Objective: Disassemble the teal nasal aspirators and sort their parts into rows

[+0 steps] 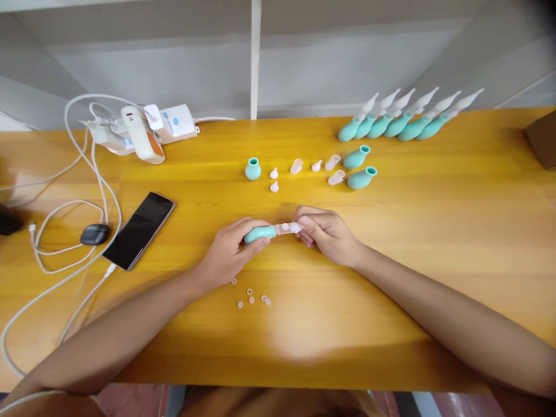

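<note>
Head view.
- Teal bulb (pixel 259 233): centre, over the surface (pixel 412 243); we list the left hand (pixel 229 248) with its fingers wrapped round it.
- Pale neck (pixel 282 229): at the bulb's mouth, its far end pinched by the fingers of the right hand (pixel 329 234); how deeply it sits we cannot tell.
- Small rings (pixel 251 300): loose, near the left wrist.
- Loose bulbs (pixel 359 178): three, beyond the hands, one upright, two tilted.
- Risks, in our judgement: a crooked push could skew the neck; a hard squeeze on the bulb could pop it out; a sweeping left forearm could scatter the rings.
</note>
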`<state>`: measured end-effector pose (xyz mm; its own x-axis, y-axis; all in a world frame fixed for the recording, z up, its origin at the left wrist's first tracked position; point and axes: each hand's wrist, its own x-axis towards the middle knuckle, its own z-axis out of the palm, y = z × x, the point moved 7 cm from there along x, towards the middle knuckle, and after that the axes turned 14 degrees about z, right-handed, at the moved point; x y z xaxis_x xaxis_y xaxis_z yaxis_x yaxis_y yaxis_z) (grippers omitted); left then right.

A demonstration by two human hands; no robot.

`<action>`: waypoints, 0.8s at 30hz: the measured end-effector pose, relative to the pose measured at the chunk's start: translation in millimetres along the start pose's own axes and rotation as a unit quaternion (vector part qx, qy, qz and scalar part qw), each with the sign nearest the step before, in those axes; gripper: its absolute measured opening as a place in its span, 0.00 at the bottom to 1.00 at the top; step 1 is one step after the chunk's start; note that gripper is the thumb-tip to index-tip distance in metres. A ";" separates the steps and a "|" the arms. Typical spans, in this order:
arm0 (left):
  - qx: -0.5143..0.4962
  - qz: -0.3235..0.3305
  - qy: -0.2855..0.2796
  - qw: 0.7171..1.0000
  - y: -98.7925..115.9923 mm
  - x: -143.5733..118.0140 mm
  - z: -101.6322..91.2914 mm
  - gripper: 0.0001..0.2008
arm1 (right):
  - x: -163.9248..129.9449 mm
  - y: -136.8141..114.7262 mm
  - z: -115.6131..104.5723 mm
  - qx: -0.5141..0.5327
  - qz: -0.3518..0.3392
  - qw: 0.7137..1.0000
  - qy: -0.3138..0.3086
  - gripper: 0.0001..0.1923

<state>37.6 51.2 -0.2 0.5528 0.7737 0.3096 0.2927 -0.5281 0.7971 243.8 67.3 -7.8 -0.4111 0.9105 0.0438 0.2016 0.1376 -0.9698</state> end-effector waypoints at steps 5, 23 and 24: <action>-0.034 -0.027 0.000 0.999 -3.5 -1.3 0.0 0.17 | -1.0 -7.8 0.7 -0.033 -0.032 0.999 0.001 0.26; -0.038 -0.009 0.005 0.999 0.8 -0.1 -0.7 0.10 | -13.1 -24.1 3.5 -0.215 -0.205 0.955 0.010 0.17; -0.033 -0.006 0.008 0.999 0.7 -0.1 -0.6 0.09 | -13.8 -23.8 4.3 -0.227 -0.209 0.951 0.009 0.17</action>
<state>37.3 51.0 0.6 0.5373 0.7857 0.3066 0.2471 -0.4942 0.8335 240.9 49.7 13.6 -0.5260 0.7450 0.4102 0.3888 0.6396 -0.6632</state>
